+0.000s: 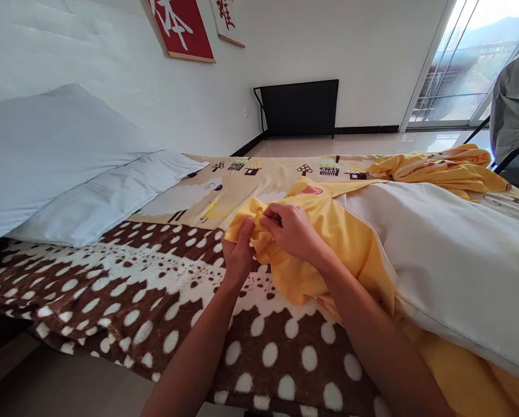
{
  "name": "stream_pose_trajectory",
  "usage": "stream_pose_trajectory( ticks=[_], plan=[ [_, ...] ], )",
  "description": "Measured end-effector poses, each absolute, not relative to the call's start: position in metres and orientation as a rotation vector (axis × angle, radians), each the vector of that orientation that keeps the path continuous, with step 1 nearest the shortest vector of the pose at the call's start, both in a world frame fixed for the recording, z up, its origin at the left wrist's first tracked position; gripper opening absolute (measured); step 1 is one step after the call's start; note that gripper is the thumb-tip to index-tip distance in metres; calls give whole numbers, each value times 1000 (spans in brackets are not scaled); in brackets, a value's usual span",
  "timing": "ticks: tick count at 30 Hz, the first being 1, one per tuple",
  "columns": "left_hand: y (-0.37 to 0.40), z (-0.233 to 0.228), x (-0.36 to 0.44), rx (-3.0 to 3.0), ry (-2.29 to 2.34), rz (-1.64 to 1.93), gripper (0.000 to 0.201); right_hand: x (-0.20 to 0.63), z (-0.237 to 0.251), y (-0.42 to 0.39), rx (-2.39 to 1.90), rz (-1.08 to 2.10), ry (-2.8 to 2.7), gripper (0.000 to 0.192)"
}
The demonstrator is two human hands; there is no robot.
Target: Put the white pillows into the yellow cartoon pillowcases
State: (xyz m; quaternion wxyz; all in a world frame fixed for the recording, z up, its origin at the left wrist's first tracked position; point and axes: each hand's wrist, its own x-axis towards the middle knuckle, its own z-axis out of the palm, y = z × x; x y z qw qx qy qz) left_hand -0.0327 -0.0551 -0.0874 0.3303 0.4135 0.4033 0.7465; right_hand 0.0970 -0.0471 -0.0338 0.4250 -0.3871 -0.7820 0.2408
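A yellow pillowcase [342,231] lies bunched over the near end of a white pillow [446,249] on the bed's right side. My left hand [238,249] grips the gathered left end of this case, thumb on top. Just to the right, my right hand [292,229] pinches a fold of the same cloth between thumb and fingers. Pink printed patches show on the fabric. Much of the white pillow is uncovered, and the yellow cloth also spreads beneath its lower edge.
A brown blanket with white spots [133,317] covers the near bed, beside a beige printed sheet [237,185]. Two white pillows [68,145] rest against the left wall. Another crumpled yellow cloth [442,168] lies at the far right. Beyond stands a black folded panel [300,109].
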Motion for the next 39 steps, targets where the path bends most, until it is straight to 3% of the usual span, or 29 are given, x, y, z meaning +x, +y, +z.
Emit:
stream_pose_trajectory(
  ticks=[13, 20, 25, 30, 34, 39],
  plan=[
    [-54, -84, -39, 1296, 1189, 1819, 35, 100, -32, -48, -1014, 478, -2172, 22],
    [-55, -77, -53, 1193, 1128, 1581, 39, 95, -37, -44, -959, 532, -1956, 13],
    [-44, -58, -70, 827, 1007, 1573, 34, 113, -18, -53, -1117, 258, -1726, 17],
    [-20, -31, -97, 627, 1034, 1481, 14, 170, 5, -70, -1769, -173, -1865, 21],
    [-7, -13, -98, 600, 1017, 1514, 8, 206, -9, -74, -2028, 130, -2178, 34],
    [4, 9, -82, 626, 981, 1485, 13, 215, -31, -89, -1452, 870, -2016, 31]
  ],
)
